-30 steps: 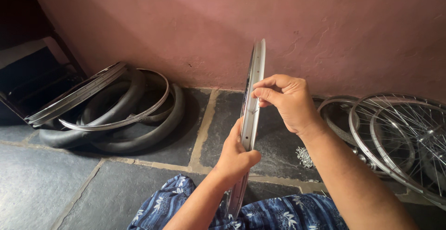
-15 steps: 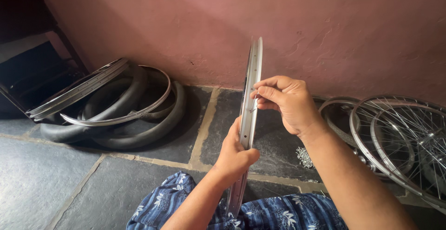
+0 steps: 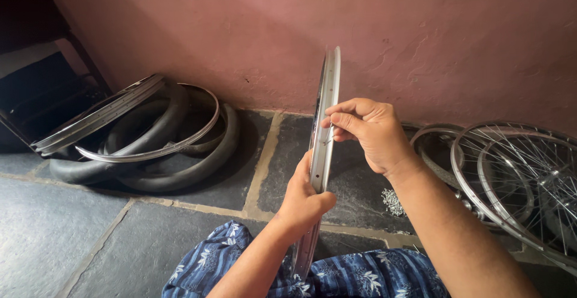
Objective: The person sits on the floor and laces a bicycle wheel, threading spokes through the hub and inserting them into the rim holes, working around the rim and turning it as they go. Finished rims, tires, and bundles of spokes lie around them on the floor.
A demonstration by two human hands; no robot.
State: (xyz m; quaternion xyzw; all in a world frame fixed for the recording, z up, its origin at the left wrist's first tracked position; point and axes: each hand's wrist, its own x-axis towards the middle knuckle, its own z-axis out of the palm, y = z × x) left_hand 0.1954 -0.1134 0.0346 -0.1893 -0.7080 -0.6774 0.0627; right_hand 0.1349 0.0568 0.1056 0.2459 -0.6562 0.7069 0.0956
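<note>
A bare silver wheel rim [image 3: 327, 87] stands upright, edge-on to me, over my lap. My left hand [image 3: 303, 196] grips its lower half from the left side. My right hand [image 3: 366, 131] is at the rim's middle, fingertips pinched against the rim's inner face on something small that I cannot make out. The rim's bottom is hidden behind my blue patterned clothing [image 3: 336, 274].
Black tyres [image 3: 180, 165] and loose silver rims [image 3: 102, 114] lie stacked on the stone floor at the left. Spoked wheels [image 3: 517, 165] lie at the right. A small pile of metal bits [image 3: 392, 202] sits by them. A pink wall [image 3: 240, 27] stands behind.
The view has shifted slightly. My right fingers have stayed pinched at the same spot on the rim, and my left hand keeps its grip.
</note>
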